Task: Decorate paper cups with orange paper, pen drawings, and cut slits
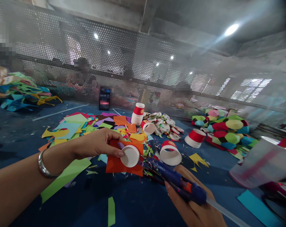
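Note:
My left hand [99, 143], a silver bangle at its wrist, pinches the rim of a white round cup bottom [130, 156]. That piece sits over an orange paper square [112, 164], and a bit of purple shows by my fingers. My right hand [195, 201] is wrapped round a blue glue gun [165, 171] with a clear glue stick [225, 212] coming out of its back. The gun's nozzle is at the right edge of the cup bottom; I cannot tell whether they touch. Just behind the gun lies a cut red-and-white paper cup ring [170, 154].
Coloured paper sheets [72, 126] spread behind my left hand. Stacked cups [138, 112] and a pile of cut cup bottoms [163, 125] stand farther back. A plastic drink cup [263, 162] is at right. A phone [104, 98] leans against the perforated metal screen [119, 47].

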A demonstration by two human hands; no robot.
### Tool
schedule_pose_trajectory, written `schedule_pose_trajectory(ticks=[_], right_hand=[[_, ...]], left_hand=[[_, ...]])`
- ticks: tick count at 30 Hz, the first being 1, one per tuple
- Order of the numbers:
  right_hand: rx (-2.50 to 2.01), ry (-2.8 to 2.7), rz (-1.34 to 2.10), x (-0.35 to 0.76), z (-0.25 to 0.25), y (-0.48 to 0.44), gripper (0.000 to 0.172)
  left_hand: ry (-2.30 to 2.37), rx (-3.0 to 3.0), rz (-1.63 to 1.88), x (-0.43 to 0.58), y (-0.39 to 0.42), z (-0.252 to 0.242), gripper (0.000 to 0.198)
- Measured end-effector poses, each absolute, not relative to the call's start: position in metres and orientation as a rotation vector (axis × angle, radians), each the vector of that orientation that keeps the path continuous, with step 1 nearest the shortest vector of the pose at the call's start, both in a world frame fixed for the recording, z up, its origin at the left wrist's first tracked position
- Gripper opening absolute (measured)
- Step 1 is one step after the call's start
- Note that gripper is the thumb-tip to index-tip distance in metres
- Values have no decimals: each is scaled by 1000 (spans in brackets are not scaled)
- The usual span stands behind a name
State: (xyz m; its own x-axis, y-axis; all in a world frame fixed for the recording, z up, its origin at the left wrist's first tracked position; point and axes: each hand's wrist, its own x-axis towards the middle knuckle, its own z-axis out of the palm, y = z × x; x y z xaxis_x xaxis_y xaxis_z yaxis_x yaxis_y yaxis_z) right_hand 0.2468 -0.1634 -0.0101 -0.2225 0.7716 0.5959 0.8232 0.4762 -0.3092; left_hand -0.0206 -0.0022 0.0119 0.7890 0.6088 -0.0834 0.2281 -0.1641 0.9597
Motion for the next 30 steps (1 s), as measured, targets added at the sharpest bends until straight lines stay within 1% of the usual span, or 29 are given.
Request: schedule_pose_trajectory(ticks=[5,11,19,30], right_hand=[[-1290,-1962,-105,248,-20,-163,15],[-1277,-1955,-143,250,-23,-162,15],[-1280,-1988,-129,249,-17,-162,18],[-1263,-2023,-209,255,-27,-161,13]], left_hand=[[661,1737,392,-22,-2,11,28],[653,1752,403,-20,-3,13,27],[646,1850,404,-19,-4,12,29],[691,2027,436,-16,-9,11,32]])
